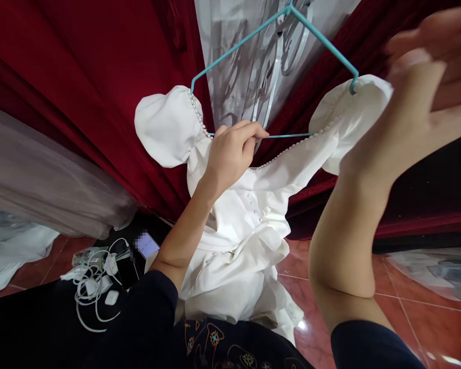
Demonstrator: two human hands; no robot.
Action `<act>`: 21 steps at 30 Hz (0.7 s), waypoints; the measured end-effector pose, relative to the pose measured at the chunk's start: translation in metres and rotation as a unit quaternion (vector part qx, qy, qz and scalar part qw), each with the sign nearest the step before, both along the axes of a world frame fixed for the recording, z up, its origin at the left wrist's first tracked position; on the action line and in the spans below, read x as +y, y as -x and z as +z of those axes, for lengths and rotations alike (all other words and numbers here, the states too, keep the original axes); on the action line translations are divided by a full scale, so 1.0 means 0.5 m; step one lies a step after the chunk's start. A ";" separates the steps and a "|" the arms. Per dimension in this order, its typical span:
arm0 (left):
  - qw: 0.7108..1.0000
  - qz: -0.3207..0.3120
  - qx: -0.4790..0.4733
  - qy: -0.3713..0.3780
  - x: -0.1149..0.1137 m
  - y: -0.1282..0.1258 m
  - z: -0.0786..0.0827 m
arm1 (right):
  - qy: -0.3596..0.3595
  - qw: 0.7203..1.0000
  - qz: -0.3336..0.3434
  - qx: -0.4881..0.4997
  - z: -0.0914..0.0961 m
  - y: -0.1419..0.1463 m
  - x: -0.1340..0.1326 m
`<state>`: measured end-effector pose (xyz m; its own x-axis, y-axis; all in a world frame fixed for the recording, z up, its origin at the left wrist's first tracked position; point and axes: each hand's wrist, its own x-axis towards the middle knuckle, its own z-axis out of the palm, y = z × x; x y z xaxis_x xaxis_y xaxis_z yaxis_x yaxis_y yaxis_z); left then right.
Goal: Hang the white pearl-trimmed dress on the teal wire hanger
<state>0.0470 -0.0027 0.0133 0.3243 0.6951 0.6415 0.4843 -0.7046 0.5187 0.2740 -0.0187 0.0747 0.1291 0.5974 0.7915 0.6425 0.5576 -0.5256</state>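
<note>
A white dress point(246, 205) with puffed sleeves and a pearl-beaded neckline hangs on a teal hanger point(249, 38). My left hand point(234, 151) is closed around the hanger's lower bar, at the neckline, and covers part of the bodice. At the upper right, my right hand point(434, 77) is raised beside the dress's right-side puffed sleeve point(353, 120). It is blurred, but its fingers look apart and nothing shows in them. The hanger's top hook runs out of the picture.
Dark red curtains point(100, 77) flank a pale, see-through covering point(230, 56) behind the hanger. At the lower left, white cables point(94, 297), a phone point(126, 271) and a small white case point(111, 297) lie on a black surface. Red tiles point(418, 318) form the floor.
</note>
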 end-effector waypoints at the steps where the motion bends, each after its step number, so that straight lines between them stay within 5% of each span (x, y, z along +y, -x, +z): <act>1: 1.000 0.002 0.003 0.001 -0.002 -0.001 0.001 | 0.003 1.000 0.002 -0.016 -0.015 0.017 -0.006; 9: 0.999 -0.007 -0.020 -0.025 -0.019 0.000 -0.013 | -0.002 0.995 0.004 -0.099 -0.192 0.148 -0.002; 13: 0.977 -0.025 -0.156 -0.141 -0.016 0.017 -0.001 | -0.039 0.997 0.019 -0.064 -0.198 0.160 -0.003; 17: 0.938 0.076 -0.228 -0.251 0.007 0.066 0.016 | -0.075 0.994 0.038 -0.070 -0.191 0.176 -0.005; 21: 0.925 0.178 -0.230 -0.243 0.048 0.129 0.019 | -0.072 0.995 0.028 -0.068 -0.201 0.182 0.006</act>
<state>-0.0178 0.0215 0.0231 -0.2554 0.2992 0.9194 0.5367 -0.7471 0.3922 0.1830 -0.0158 -0.0259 -0.0165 0.4804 0.8769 0.6679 0.6579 -0.3479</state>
